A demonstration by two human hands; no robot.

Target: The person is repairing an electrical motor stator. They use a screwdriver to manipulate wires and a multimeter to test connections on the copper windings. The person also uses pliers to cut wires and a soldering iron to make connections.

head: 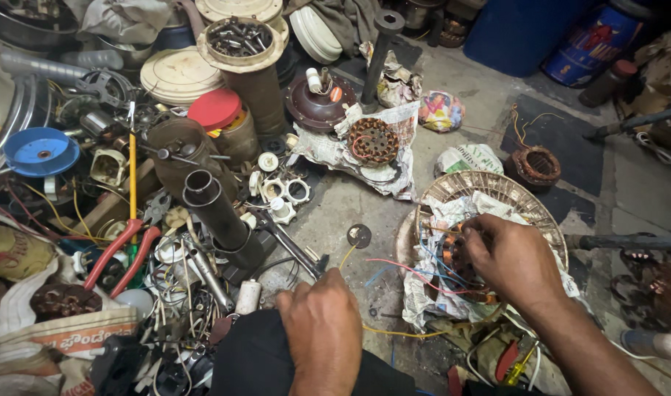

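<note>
With the right hand [513, 258] fingers pinched on the motor coil [460, 260] and the left hand [322, 323] curled, grip hidden, a tug could snap the thin wires [409, 270].

- A blue barrel [522, 29] stands at the top right on the concrete floor.
- A second copper-wound stator [373, 141] lies on crumpled newspaper [328, 150] near the middle.
- Another wound coil [535, 167] sits on a dark mat [563, 147] to the right.
- A domed brown motor cover [319, 105] rests beside an upright black pipe [377, 55].
- A red lid [214, 108] tops a tin just left of a tall can of bolts [240, 37].
- A blue round plate [41, 150] lies at the far left.
- Red-handled pliers [123, 253] lie among loose metal parts.
- A yellow-shafted screwdriver [132, 172] stands upright nearby.
- White plastic rings [286, 192] are scattered by a dark steel tube [214, 209].
</note>
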